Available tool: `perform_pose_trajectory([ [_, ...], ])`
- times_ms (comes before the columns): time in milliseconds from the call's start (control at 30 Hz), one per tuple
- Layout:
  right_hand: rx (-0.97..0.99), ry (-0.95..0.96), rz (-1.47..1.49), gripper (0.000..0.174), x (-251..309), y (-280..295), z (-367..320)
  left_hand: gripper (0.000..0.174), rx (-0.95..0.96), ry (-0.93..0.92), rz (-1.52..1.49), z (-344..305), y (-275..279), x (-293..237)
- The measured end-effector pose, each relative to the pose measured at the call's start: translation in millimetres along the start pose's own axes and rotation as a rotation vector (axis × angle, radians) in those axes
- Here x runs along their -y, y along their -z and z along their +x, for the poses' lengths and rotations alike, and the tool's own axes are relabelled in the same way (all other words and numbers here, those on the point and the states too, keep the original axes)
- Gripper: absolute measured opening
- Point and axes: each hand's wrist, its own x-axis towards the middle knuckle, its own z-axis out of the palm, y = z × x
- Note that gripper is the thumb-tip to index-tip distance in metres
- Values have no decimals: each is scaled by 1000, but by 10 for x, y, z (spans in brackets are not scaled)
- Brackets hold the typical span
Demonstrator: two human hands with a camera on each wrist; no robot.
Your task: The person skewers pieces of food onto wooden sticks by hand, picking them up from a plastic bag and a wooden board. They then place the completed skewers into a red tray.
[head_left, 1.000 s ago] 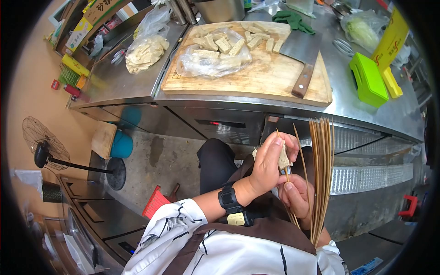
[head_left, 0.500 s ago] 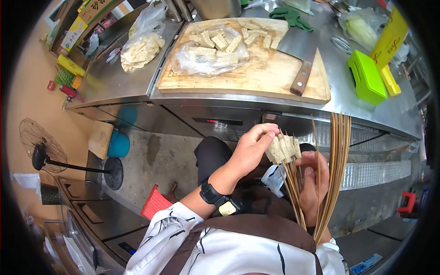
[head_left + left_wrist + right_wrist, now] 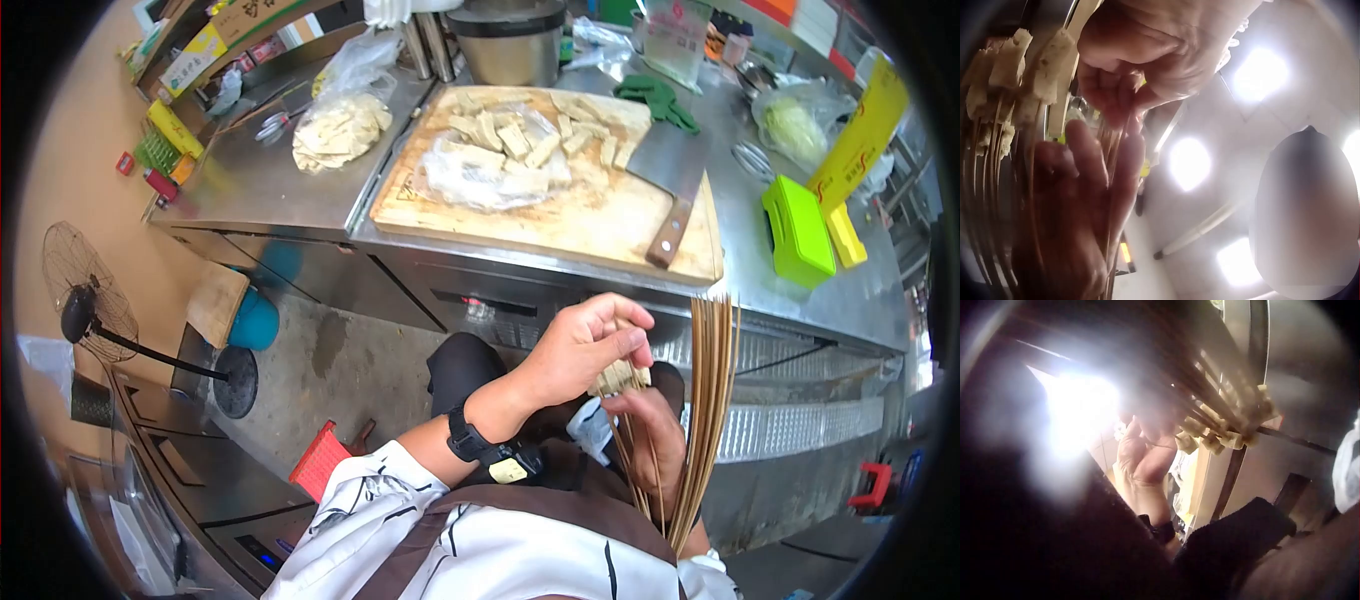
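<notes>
My left hand (image 3: 578, 348) reaches in above my right hand (image 3: 652, 438), over my lap. Its thumb and fingers pinch the upper end of a thin bamboo skewer (image 3: 1124, 128), seen in the left wrist view. My right hand grips several skewers. Pale, speckled tofu pieces (image 3: 618, 378) sit on the tips of some, between the two hands; the left wrist view shows the tofu (image 3: 1009, 65) beside my right fingers. A tall bundle of bare skewers (image 3: 708, 395) stands along the right hand's outer side. In the right wrist view, tofu chunks (image 3: 1213, 436) cluster beyond dark, blurred sticks.
Ahead, a wooden cutting board (image 3: 590, 235) on the steel counter bears tofu pieces in a plastic bag (image 3: 490, 165) and a cleaver (image 3: 672, 165). A bag of pale slices (image 3: 340, 130) lies left, a green box (image 3: 797, 232) right. A red stool (image 3: 322, 458) stands low at left.
A second ago my left hand held tofu on a skewer. Then the hands parted, showing tofu-tipped skewers at the right hand. Now the left hand is back above it, pinching a skewer.
</notes>
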Motion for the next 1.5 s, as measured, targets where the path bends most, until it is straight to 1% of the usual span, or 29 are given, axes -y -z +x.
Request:
perform_pose_trajectory([
  [33,-32,-153,121,36,-8,-24,-66,20,34,-9,-7,17,46,2],
  [67,-216,-148,368,39,-60,-77,-135,20,77,-27,6,24,85,-15],
  [100,-211,-141,215,43,-110,22,-107,20,118,-43,17,29,126,-24],
  [167,-225,-254,279,38,-10,146,-76,20,145,-56,0,51,240,14],
  [200,-205,-307,383,33,-15,205,-98,21,174,9,-29,52,293,14],
  [233,-151,-250,573,35,-14,216,-57,21,204,77,-59,62,352,7],
  [300,-56,-470,594,43,114,222,-37,22,241,91,-28,104,458,-78],
  [333,69,-533,532,48,46,255,-71,23,106,-47,193,136,511,-152],
  [367,125,-528,485,40,34,235,-60,24,-30,-184,413,180,581,-242],
  [433,218,-441,346,32,-123,241,-66,25,-372,-643,1006,343,911,-503],
  [500,201,-525,381,30,-121,256,-17,27,-535,-826,1318,514,1316,-801],
  [533,177,-607,408,28,-130,265,5,27,-542,-813,1323,561,1441,-899],
  [567,185,-614,413,28,-196,285,10,29,-616,-678,1419,607,1552,-973],
  [600,215,-542,381,29,-284,316,9,31,-686,-538,1509,645,1641,-1015],
  [633,244,-471,348,30,-356,343,33,31,-692,-527,1510,677,1720,-1028],
  [700,200,-546,373,30,-328,334,178,31,-373,-285,1744,777,1826,-1046],
  [767,304,-496,308,32,-397,369,237,32,-365,-328,1733,853,1811,-1018],
  [833,245,-538,342,28,-280,408,315,30,-376,-348,1756,854,1768,-1044],
  [933,179,-498,338,29,-139,507,285,26,-464,-322,1665,788,1722,-1036],
  [967,179,-311,224,29,-87,500,336,26,-523,-295,1621,755,1689,-1046],
  [1000,167,-285,227,29,-55,496,278,26,-506,-312,1634,714,1642,-1041],
  [1067,124,-249,234,28,-57,421,144,28,-650,-555,1431,598,1534,-956],
  [1100,104,-258,237,28,-51,361,71,28,-623,-559,1437,520,1444,-860],
  [1167,82,-329,305,29,-12,228,-87,28,-624,-717,895,320,1132,-586],
  [1233,104,-498,412,30,198,153,-187,38,-433,-689,412,93,692,-340],
  [1267,145,-393,405,30,223,130,-217,39,-392,-559,179,-36,535,-246],
  [1367,256,-344,262,30,380,116,-209,40,-167,-270,-409,-212,346,56],
  [1433,253,-345,200,30,436,77,-245,33,-105,-119,-685,-212,386,246],
  [1500,230,-337,184,30,439,40,-243,26,-138,-70,-808,-217,353,264],
])
